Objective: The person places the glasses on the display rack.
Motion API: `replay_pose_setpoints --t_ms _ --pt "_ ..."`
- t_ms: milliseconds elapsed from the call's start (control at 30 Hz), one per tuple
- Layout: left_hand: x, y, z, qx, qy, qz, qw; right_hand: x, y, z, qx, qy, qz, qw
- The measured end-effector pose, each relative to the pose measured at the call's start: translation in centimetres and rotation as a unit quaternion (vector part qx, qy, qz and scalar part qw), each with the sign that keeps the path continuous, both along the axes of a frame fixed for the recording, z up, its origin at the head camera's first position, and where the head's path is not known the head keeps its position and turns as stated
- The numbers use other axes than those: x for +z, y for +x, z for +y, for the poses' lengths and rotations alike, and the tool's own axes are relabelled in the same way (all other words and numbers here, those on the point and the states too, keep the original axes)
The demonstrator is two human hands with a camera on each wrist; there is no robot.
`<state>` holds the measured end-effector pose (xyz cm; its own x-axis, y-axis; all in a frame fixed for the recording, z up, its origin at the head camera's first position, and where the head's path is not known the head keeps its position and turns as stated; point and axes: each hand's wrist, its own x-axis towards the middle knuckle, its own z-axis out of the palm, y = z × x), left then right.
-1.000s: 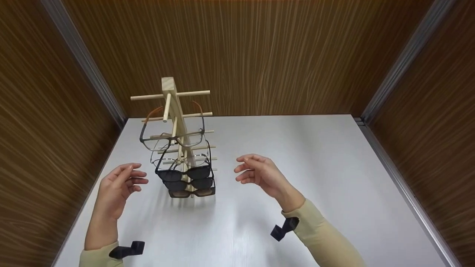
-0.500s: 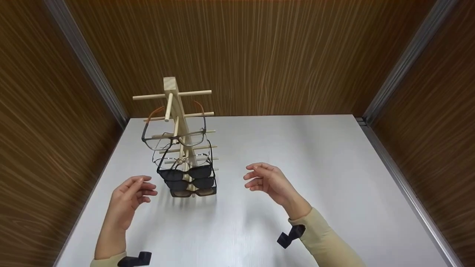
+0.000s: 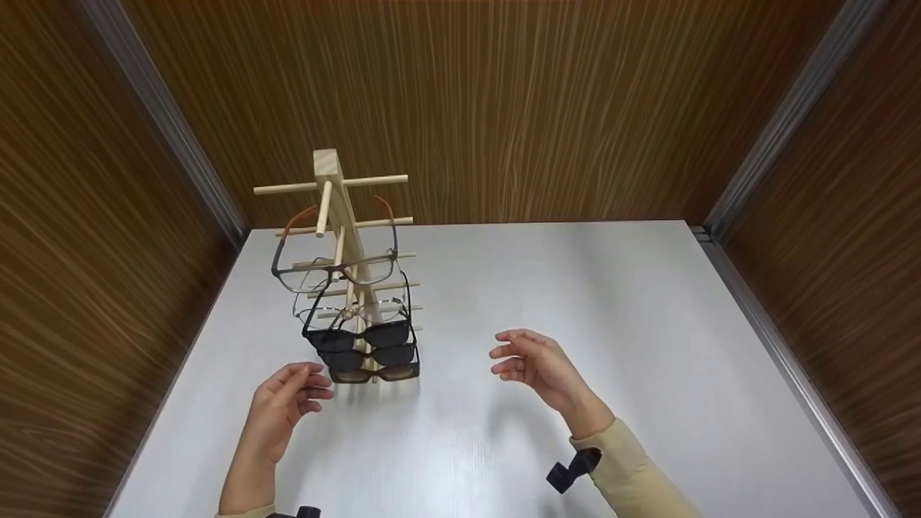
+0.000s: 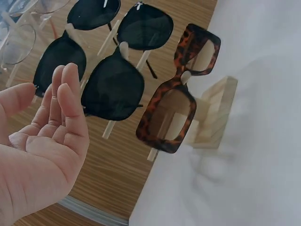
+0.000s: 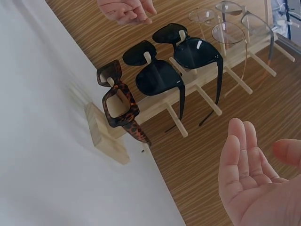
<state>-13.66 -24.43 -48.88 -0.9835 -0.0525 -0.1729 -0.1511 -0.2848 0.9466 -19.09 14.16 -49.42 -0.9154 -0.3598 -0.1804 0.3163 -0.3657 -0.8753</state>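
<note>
My left hand (image 3: 284,399) is held just in front and left of a wooden eyewear stand (image 3: 326,164), holding nothing, fingers relaxed and slightly bent. To the stand's right, my right hand (image 3: 536,367) hovers in a similar relaxed pose and touches nothing. Dark-framed clear eyeglasses (image 3: 333,270) hang highest, above thin-rimmed glasses (image 3: 349,313). Lower come two pairs of black sunglasses, an upper pair (image 3: 388,334) and a lower pair (image 3: 394,355). Tortoiseshell sunglasses (image 4: 169,110) hang at the bottom, above the stand's wooden foot (image 4: 221,113).
A white tabletop (image 3: 575,288) carries the stand on its left half. Wood-grain panels, such as the back wall (image 3: 504,108), close in the back and sides, with metal strips (image 3: 777,115) at the corners. The stand's upper pegs (image 3: 378,180) stick out sideways.
Both hands have moved right and nearer the front edge; the left hand has come closer to the foot of the stand. The stand and its eyewear stay in place.
</note>
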Motion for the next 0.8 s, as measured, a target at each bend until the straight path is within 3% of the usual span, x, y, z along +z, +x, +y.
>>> replay_pose_setpoints --t_ms 333,467,600,800 --pt "-1.4 0.6 1.9 -0.016 0.007 -0.049 0.9987 -1.8 1.0 1.4 -0.018 -0.008 -0.033 0.9993" --pt "-2.1 0.7 2.7 -0.043 -0.005 -0.056 0.9975 -2.5 1.4 2.0 -0.025 -0.015 -0.032 0.9991" --pt "-2.8 0.6 3.7 -0.077 -0.012 -0.059 0.9952 -3.3 1.7 2.8 -0.015 -0.052 -0.042 0.9976" --pt "-3.7 0.5 5.2 -0.099 -0.024 -0.051 0.9934 -4.3 2.1 3.1 0.002 -0.083 -0.062 0.9946"
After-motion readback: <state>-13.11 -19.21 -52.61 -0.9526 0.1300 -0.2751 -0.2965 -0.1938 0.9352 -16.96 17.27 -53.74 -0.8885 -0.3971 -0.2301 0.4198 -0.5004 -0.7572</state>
